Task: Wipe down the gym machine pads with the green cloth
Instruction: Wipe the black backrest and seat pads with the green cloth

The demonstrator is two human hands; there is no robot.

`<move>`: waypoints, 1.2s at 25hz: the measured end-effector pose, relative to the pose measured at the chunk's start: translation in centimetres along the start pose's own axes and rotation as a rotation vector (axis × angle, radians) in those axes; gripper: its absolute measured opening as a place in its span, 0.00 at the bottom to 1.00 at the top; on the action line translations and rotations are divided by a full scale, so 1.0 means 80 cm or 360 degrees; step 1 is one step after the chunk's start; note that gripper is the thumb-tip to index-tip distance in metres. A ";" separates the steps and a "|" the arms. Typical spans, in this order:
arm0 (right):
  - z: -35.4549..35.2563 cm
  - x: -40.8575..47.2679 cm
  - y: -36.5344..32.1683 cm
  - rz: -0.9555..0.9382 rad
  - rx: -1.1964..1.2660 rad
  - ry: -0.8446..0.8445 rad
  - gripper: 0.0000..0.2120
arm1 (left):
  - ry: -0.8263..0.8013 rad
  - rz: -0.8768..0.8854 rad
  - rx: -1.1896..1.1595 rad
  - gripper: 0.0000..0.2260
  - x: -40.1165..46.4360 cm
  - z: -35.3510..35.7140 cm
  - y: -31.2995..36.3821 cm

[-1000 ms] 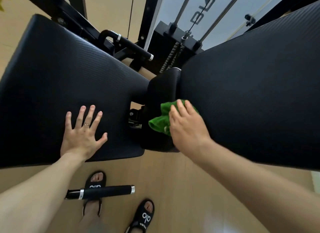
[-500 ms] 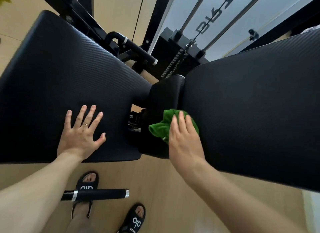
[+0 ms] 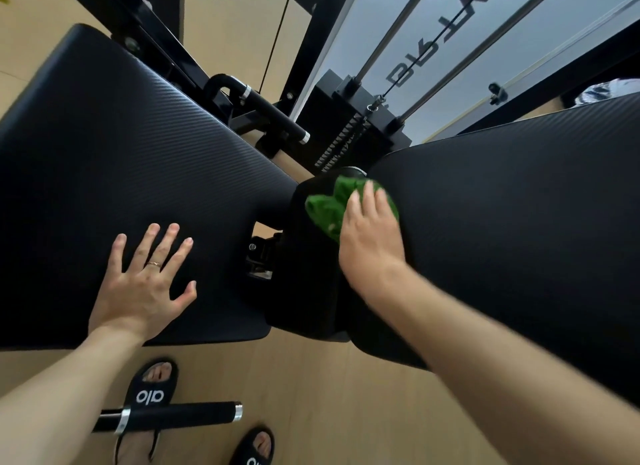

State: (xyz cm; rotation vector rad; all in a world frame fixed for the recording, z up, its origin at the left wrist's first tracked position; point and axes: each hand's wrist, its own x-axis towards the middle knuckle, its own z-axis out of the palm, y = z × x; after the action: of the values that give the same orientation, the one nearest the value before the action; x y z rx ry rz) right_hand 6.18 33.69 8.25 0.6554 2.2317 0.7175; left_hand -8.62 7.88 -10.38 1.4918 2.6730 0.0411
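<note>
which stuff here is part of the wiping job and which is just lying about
Part of the job:
green cloth
right hand pressing the cloth
left hand flat on the left pad
right pad
middle pad

Just there:
lower handle bar
upper handle bar
weight stack
sandals

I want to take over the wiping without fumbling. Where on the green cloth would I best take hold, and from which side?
Probably the bunched end of the green cloth that sticks out to the left of the right hand. The fingers press flat over its right part, against the narrow middle pad, so only those loose folds stand free to pinch. Come from the left, over the gap between the pads.
</note>
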 end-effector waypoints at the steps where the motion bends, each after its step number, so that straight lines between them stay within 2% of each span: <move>1: 0.003 -0.038 -0.016 -0.0082 -0.0020 -0.0009 0.31 | -0.0017 -0.0004 0.0001 0.34 0.000 -0.001 0.000; 3: 0.007 -0.099 -0.037 -0.0285 -0.0146 -0.0074 0.31 | -0.0051 -0.0005 -0.0010 0.35 0.002 -0.002 -0.002; 5: 0.005 -0.095 -0.026 -0.0410 -0.0186 -0.0048 0.30 | -0.0074 -0.0016 -0.0014 0.35 0.002 -0.002 -0.002; 8: -0.001 0.009 0.019 -0.0205 -0.0187 0.0140 0.29 | -0.0012 -0.0004 -0.0013 0.34 0.002 0.004 -0.003; 10: -0.015 0.075 0.052 0.0018 -0.0248 0.0073 0.26 | 0.0037 -0.0004 -0.0023 0.34 0.003 0.006 -0.003; 12: -0.014 0.096 0.060 0.0130 -0.0279 0.0062 0.24 | 0.0067 -0.0012 -0.0025 0.34 0.002 0.009 0.001; 14: -0.007 0.082 0.046 0.0155 -0.0163 0.0089 0.26 | 0.0055 -0.0011 -0.0009 0.34 0.002 0.007 -0.001; 16: -0.005 0.024 0.018 0.0027 -0.0072 0.0038 0.29 | 0.0028 -0.0009 -0.0012 0.34 0.003 0.003 -0.001; 19: 0.001 -0.072 -0.011 -0.0344 -0.0303 -0.0074 0.29 | 0.0035 -0.0032 -0.0024 0.34 0.003 0.004 0.000; 21: 0.000 -0.065 0.004 -0.0494 -0.0365 -0.0058 0.29 | 0.0028 -0.0028 -0.0027 0.34 0.001 0.006 0.000; 24: -0.007 0.027 0.044 -0.0298 -0.0246 0.0148 0.27 | 0.0055 -0.0017 -0.0002 0.34 0.003 0.009 -0.003; 27: -0.015 0.098 0.074 -0.0093 -0.0227 0.0126 0.23 | 0.0078 0.0001 0.0005 0.34 0.003 0.012 -0.001; 30: -0.014 0.109 0.083 -0.0016 -0.0045 0.0121 0.21 | 0.0117 0.0006 -0.0010 0.34 0.004 0.013 -0.002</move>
State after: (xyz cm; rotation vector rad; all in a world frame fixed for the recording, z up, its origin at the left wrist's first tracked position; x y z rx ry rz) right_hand 1.47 43.55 9.25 0.6118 2.2886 0.7791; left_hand -8.81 8.04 -11.43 1.5226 2.7241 0.1068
